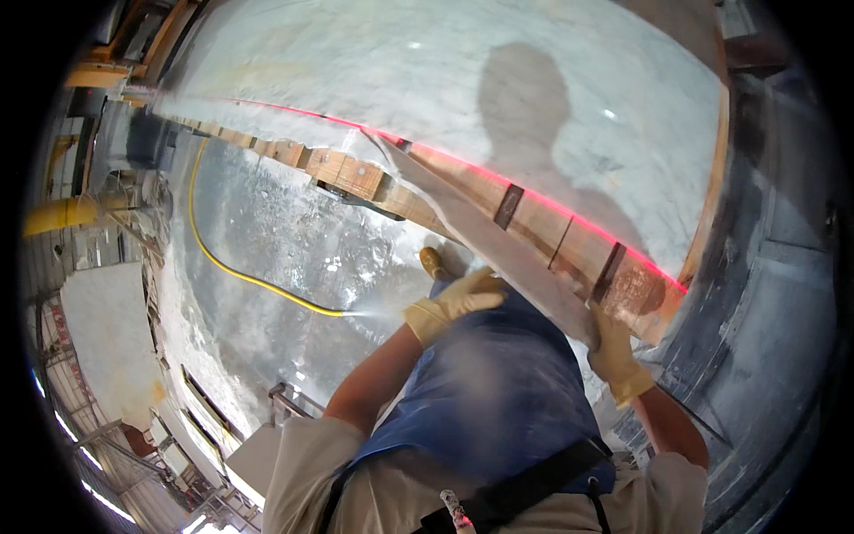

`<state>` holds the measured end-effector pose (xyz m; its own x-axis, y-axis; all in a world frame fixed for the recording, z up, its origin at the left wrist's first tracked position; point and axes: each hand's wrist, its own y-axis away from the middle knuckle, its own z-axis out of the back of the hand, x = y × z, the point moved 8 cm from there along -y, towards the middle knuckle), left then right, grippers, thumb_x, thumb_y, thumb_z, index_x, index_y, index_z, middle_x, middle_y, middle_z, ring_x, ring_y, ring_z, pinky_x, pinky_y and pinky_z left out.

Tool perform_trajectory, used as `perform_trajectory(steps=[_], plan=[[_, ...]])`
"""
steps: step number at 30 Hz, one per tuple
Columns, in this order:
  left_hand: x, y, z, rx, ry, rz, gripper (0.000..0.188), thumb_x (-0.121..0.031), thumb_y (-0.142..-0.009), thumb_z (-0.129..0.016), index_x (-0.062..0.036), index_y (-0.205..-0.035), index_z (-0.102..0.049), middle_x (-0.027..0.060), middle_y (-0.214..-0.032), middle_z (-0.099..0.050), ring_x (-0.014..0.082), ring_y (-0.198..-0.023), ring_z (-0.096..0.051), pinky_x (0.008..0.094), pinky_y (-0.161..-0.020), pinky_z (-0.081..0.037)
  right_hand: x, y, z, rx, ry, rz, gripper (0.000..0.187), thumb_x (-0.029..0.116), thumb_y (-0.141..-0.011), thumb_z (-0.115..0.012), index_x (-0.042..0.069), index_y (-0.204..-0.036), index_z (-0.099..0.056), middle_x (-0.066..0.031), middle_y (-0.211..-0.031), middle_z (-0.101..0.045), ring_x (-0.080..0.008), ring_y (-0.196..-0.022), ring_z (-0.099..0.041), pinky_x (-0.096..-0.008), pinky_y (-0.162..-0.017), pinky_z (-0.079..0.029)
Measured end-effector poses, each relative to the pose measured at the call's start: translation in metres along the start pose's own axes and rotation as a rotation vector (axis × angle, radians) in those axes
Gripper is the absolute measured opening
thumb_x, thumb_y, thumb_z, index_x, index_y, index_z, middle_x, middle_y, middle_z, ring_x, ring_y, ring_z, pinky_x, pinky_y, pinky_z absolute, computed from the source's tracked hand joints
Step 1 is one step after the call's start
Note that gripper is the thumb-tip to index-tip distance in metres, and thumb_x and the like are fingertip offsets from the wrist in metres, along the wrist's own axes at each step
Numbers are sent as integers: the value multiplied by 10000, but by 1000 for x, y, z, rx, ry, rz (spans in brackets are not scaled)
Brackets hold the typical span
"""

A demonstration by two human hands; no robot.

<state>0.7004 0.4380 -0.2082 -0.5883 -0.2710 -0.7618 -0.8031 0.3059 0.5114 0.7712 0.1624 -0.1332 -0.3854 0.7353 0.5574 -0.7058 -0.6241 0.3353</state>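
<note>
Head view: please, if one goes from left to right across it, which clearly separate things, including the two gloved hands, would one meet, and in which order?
Thick yellow tube-shaped part, thin yellow hose, left gloved hand, right gloved hand.

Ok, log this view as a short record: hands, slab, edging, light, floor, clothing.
Left hand: cream-gloved, by the long, narrow, pale grey stone-like strip; contact unclear
Right hand: cream-gloved, holding the strip's near end
Slab: broad, flat, pale greenish slab, bearing a head-and-shoulders shadow
Edging: brown wooden pieces along the slab's near side
Light: thin, bright red line along the edging
Floor: thin yellow hose, spraying water
Clothing: long blue apron
</note>
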Motion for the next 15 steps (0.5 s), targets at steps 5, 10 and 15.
perform_trajectory(steps=[5,10,15], plan=[[-34,10,-11,222,248,-184,923,-390,-852,-772,5,-1533,-291,171,-1520,-417,273,-1417,-371,401,-1150,-328,-24,24,-31,-9,-156,-131,741,-51,-681,-627,13,-1402,-467,-250,-1185,-619,-453,-1060,-588,-488,-914,-476],[-47,40,54,170,198,-242,1007,-472,-817,-788,-3,-1545,-274,151,-1572,-347,271,-1435,-352,404,-1157,-317,101,-15,1,1,57,67,707,-63,-686,-645,25,-1372,-499,-241,-1172,-626,-446,-1053,-596,-487,-888,-491],[-41,86,159,-342,695,-446,977,-524,-791,-786,-28,-1493,-322,95,-1365,-480,259,-1258,-483,444,-1062,-408,218,-102,-31,-52,-15,219,673,-84,-710,-643,44,-1360,-526,-236,-1232,-616,-443,-1109,-592,-474,-927,-493]])
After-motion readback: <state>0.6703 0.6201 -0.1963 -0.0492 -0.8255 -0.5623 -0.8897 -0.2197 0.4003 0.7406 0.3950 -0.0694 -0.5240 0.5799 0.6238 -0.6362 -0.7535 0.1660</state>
